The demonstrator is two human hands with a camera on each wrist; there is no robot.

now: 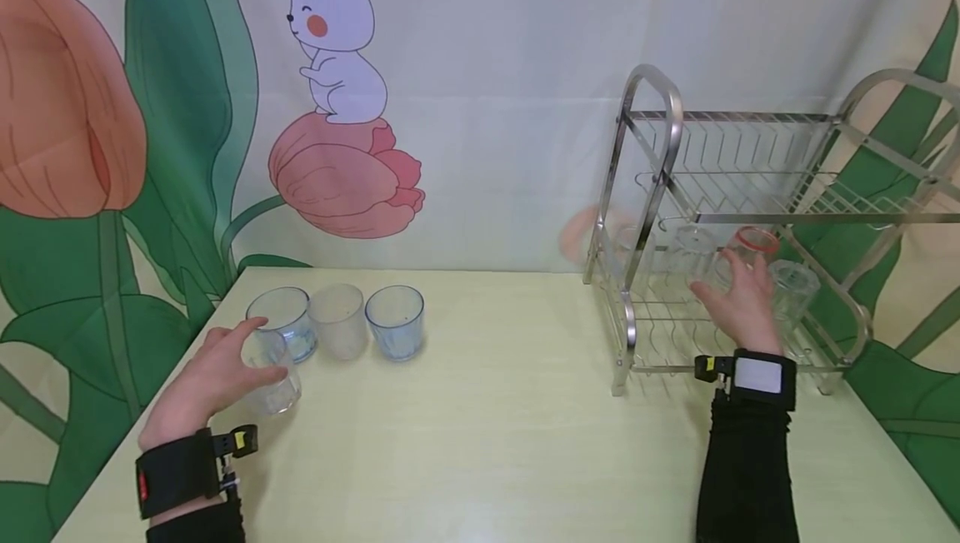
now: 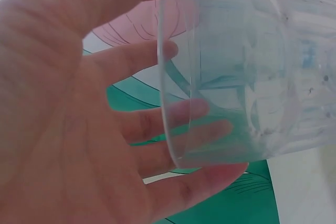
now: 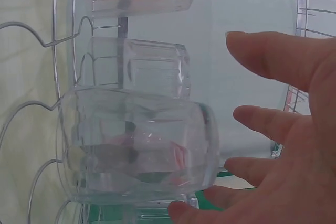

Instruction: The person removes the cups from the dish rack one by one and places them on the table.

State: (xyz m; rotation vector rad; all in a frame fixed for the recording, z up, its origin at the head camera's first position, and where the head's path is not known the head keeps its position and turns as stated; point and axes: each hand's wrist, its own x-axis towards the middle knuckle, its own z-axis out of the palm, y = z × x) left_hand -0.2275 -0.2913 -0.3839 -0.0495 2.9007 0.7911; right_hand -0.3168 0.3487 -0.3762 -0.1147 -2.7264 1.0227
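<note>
At the table's left side, my left hand (image 1: pixel 213 376) holds a clear drinking glass (image 1: pixel 279 398), thumb on the near side and fingers round the far side. The left wrist view shows the thumb and fingers around the rim of this glass (image 2: pixel 231 45). My right hand (image 1: pixel 744 306) reaches into the lower tier of a metal dish rack (image 1: pixel 652 218), fingers spread. In the right wrist view its fingertips are close to the base of an upturned clear glass (image 3: pixel 139 145). A glass with a red ring (image 1: pixel 757 240) is just beyond the fingers.
Two bluish glasses and a frosted glass (image 1: pixel 339 322) stand upright beyond the left hand. Another glass (image 1: pixel 795 285) is right of the right hand in the rack, and one (image 1: pixel 690 250) is to its left. The rack's upper shelf (image 1: pixel 795 218) overhangs them.
</note>
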